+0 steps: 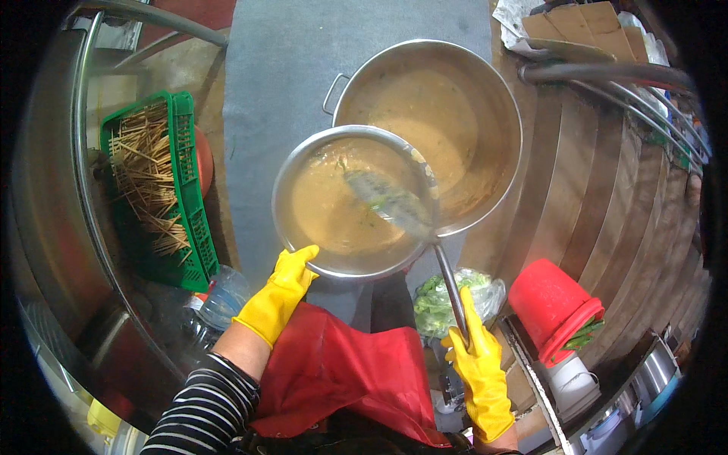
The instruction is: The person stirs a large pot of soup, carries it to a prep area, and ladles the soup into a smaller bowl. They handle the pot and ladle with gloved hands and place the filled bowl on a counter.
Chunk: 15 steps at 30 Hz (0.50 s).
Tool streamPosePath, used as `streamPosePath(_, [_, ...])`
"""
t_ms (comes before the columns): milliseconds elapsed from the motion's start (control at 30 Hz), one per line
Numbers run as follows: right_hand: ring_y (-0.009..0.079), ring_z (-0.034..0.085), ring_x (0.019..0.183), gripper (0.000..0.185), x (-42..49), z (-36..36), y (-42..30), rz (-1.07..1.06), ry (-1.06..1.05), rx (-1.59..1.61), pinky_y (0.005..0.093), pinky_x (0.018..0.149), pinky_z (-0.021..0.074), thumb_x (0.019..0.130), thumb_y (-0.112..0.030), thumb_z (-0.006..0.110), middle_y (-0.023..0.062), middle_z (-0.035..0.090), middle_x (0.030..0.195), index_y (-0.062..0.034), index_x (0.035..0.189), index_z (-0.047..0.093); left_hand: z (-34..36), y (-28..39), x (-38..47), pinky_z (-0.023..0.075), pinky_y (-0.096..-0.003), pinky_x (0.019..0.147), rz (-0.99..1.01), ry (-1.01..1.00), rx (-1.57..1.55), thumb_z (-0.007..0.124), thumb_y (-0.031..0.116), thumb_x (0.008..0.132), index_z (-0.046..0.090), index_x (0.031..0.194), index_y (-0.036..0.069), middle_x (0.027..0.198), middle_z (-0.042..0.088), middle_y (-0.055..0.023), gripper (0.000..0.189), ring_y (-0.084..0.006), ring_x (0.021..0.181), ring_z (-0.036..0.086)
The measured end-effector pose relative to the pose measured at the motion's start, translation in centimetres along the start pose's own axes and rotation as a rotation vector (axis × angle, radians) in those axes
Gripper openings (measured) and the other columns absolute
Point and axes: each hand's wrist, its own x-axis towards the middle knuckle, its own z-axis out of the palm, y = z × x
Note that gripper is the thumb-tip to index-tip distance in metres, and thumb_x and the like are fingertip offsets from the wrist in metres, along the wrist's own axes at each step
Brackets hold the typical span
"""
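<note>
My left hand [284, 287], in a yellow rubber glove, grips the near left rim of a wide steel basin [277, 199]. Cloudy tan liquid fills much of the basin. In a matching glove, my right hand [479, 358] is closed around the long metal handle of a skimmer [392, 199]. The blurred skimmer head hangs over or in the liquid; which of the two I cannot tell. Bits of green leaf [378, 203] show at it. Behind and to the right stands a large steel pot [500, 136] with similar liquid inside, its near left part hidden by the basin.
At left, a green plastic crate [196, 227] holds many thin wooden sticks [145, 165]. A bag of leafy greens [452, 296] lies below the skimmer handle. Right of it is a red bucket [549, 301] with green vegetables. Grey matting [278, 62] covers the floor ahead.
</note>
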Motion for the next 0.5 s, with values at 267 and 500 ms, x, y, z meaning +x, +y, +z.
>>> streamPosePath(267, [0.0144,0.064,0.059,0.069,-0.4,-0.5,-0.1,0.378,-0.214,0.670,0.0236,0.052,0.0504,0.095,-0.002,0.058,0.0130,0.069,0.081,-0.0144,0.156,0.028,0.3,0.2,-0.5,0.0568,-0.0482,0.084,0.016,-0.038,-0.075,0.061,-0.002,0.088,0.055,0.128,0.001,0.118,0.064,-0.0174,0.040,-0.0352,0.102,0.066])
streamPosePath(500, [0.0160,0.060,0.048,0.070,0.2,-3.5,1.4,0.341,-0.458,0.778,0.0244,0.046,0.0471,0.091,-0.005,0.062,0.0146,0.070,0.072,-0.0055,0.153,0.029,0.3,0.2,-0.4,0.0555,-0.0491,0.089,0.008,-0.033,-0.046,0.060,-0.002,0.088,0.052,0.131,0.000,0.121,0.063,-0.0188,0.044,-0.0369,0.106,0.064])
